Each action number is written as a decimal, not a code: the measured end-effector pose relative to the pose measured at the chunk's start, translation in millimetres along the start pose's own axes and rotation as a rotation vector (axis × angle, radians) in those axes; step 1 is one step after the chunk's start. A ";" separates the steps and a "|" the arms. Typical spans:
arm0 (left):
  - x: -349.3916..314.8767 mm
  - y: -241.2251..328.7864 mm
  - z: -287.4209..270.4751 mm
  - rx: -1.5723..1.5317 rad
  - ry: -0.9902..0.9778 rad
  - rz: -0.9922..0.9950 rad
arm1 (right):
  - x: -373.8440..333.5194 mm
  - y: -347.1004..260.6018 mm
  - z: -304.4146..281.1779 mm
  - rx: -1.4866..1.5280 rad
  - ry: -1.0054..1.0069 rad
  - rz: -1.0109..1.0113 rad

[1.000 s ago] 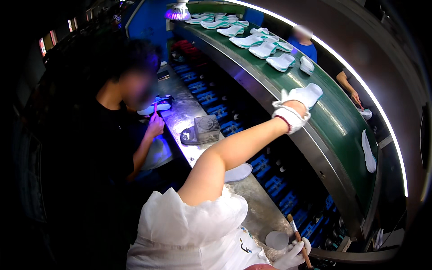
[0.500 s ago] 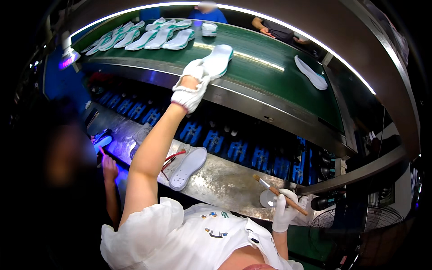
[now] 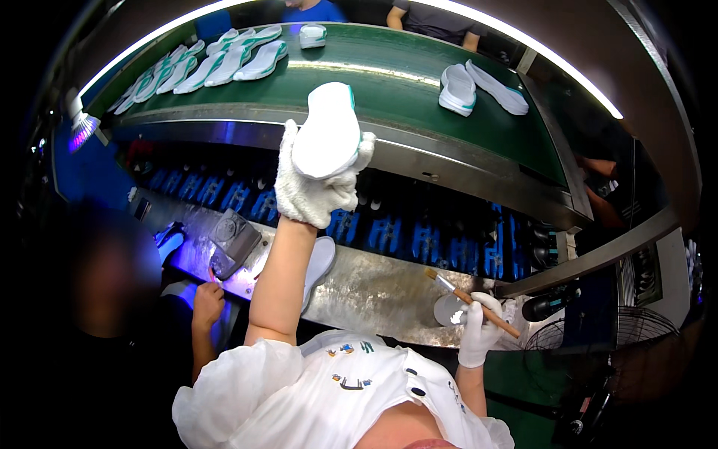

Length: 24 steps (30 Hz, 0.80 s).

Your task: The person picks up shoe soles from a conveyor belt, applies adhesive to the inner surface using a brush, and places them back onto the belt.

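My left hand [image 3: 320,196], in a white knit glove, is closed around the heel end of a white shoe sole [image 3: 327,135] with a teal edge. The sole is raised in front of the near edge of a green conveyor belt [image 3: 374,93]. At the lower right my right hand [image 3: 481,318], also gloved in white, grips a wooden-handled paintbrush [image 3: 473,301], bristles pointing up and left. Just beside that hand is a white cup [image 3: 449,310] on the metal bench [image 3: 381,303]. Another white sole [image 3: 320,262] lies there, partly hidden by my left forearm.
Several teal-edged soles [image 3: 224,63] lie at the belt's left, one sole [image 3: 313,36] at its far edge and two at the right. Below the belt runs a rack of blue holders [image 3: 385,232]. A co-worker's hand [image 3: 208,303] is at left, near a grey device [image 3: 233,238]. A wire fan [image 3: 647,325] stands right.
My left hand has brought the sole off the belt toward me, and the grey device has come into sight. A second sole now shows at the belt's right. The right hand still holds the brush.
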<state>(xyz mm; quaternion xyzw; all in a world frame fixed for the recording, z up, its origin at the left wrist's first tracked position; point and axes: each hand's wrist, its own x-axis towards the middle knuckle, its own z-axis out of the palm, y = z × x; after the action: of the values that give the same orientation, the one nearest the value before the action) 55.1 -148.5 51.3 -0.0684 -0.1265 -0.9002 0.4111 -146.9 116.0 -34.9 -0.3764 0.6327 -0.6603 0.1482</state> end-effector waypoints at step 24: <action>-118.8 -119.9 -20.9 0.472 0.249 -0.462 | 61.2 -65.0 18.2 0.075 -0.056 -0.161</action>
<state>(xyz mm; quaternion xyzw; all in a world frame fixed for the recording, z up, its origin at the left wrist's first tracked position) 41.5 7.0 -16.2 0.1690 -0.2920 -0.9169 0.2134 -157.4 71.7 44.0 -0.4385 0.5709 -0.6825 0.1263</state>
